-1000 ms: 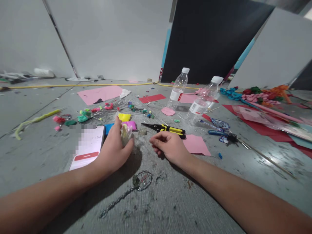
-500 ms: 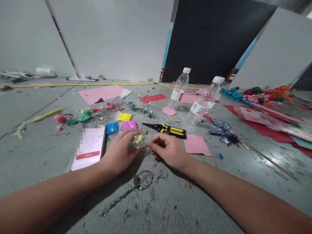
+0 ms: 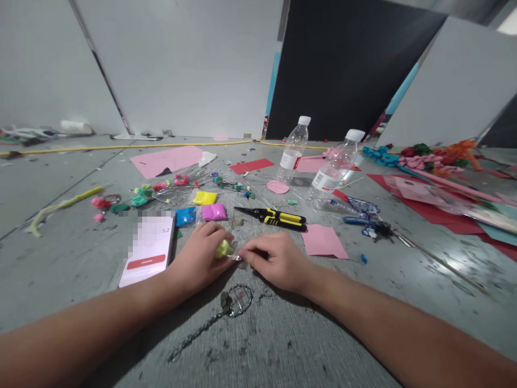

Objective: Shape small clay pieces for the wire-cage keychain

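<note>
My left hand [image 3: 205, 248] is closed on a small clear plastic packet of pale yellow modelling clay [image 3: 223, 249]. The thumb and fingers of my right hand [image 3: 277, 258] pinch the packet's clear edge from the other side. Blue [image 3: 186, 216], purple [image 3: 214, 212] and yellow [image 3: 205, 198] clay packets lie just beyond my left hand. Past my right hand are yellow-and-black pliers [image 3: 278, 217]. Nearer to me, a twisted wire piece [image 3: 205, 325] with a round looped head and a dark lump on it rests on the grey surface.
A lit phone [image 3: 150, 245] lies by my left forearm. Two clear bottles [image 3: 290, 153] [image 3: 333, 172] stand behind the pliers. Pink paper [image 3: 325, 241], wire with coloured clay bits [image 3: 141, 196], and blue-handled pliers [image 3: 359, 221] are scattered around. Red sheets [image 3: 428, 210] are at right.
Both hands and the packet have come slightly lower and closer together. The packet's clear edge has gathered between them, and my right fingers now pinch it close to my left hand.
</note>
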Demonstrator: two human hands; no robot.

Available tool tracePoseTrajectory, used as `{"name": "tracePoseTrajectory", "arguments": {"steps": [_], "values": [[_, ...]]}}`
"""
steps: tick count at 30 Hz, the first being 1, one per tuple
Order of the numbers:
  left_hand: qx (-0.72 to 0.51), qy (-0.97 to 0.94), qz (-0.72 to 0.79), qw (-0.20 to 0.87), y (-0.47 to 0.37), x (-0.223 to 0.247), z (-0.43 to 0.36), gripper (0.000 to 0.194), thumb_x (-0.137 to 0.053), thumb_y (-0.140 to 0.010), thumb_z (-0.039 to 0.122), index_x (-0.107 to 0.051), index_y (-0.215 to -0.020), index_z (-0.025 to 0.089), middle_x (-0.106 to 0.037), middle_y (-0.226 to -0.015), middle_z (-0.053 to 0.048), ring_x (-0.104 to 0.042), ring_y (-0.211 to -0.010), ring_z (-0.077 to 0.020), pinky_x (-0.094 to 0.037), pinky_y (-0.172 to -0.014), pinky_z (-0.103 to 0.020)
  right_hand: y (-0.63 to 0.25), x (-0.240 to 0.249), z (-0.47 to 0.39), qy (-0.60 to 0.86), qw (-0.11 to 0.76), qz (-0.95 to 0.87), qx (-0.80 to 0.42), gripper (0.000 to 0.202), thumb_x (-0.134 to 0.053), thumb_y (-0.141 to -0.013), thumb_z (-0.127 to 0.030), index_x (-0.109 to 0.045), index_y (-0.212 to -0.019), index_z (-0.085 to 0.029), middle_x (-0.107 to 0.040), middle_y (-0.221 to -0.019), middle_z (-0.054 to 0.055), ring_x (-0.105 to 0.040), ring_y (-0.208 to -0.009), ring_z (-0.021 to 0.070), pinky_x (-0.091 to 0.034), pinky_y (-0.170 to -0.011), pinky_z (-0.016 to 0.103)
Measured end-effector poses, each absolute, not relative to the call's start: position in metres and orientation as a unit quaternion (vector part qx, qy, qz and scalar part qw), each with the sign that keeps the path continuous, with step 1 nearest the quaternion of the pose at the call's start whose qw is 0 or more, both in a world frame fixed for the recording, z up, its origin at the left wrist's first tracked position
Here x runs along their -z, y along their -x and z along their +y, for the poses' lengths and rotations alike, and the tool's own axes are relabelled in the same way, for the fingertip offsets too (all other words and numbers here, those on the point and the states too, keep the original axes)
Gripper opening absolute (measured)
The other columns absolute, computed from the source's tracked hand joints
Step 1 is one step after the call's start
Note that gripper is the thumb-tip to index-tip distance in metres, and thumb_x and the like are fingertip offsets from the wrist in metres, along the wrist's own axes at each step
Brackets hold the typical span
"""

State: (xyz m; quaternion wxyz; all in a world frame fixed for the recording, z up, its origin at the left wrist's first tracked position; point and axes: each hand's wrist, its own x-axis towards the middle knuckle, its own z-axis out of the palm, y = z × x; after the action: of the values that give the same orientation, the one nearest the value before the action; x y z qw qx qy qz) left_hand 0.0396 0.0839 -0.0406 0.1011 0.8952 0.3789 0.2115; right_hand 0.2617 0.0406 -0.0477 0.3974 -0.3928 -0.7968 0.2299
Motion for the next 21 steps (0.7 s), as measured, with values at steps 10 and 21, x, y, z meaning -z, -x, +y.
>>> {"name": "tracePoseTrajectory", "arguments": {"steps": [10, 21], "values": [[-0.206, -0.872, 0.422, 0.136, -0.042, 0.041, 0.081, 0.034, -0.080, -0.085, 0.046, -0.057, -0.096, 0.024, -0.073, -0.097, -0.009, -0.070, -0.093, -0.0326, -0.057, -0.078, -0.044, -0.261, 0.050, 0.046, 0.414, 0.385, -0.787, -0.246, 0.020, -0.065, -0.095, -0.019, -0.085, -0.101, -0.017, -0.084, -0.089, 0.009, -0.071, -0.073, 0.0184, -0.049, -0.068, 0.030], [-0.218, -0.880, 0.383, 0.178, -0.045, 0.038, 0.072, 0.054, -0.082, -0.078, 0.040, -0.062, -0.124, 0.021, -0.079, -0.109, -0.014, -0.077, -0.098, -0.0347, -0.062, -0.081, -0.045, -0.256, 0.048, 0.038, 0.421, 0.384, -0.752, -0.331, 0.019, -0.065, -0.097, -0.021, -0.082, -0.090, -0.018, -0.074, -0.070, 0.000, -0.061, -0.060, 0.0141, -0.046, -0.060, 0.028]]}}
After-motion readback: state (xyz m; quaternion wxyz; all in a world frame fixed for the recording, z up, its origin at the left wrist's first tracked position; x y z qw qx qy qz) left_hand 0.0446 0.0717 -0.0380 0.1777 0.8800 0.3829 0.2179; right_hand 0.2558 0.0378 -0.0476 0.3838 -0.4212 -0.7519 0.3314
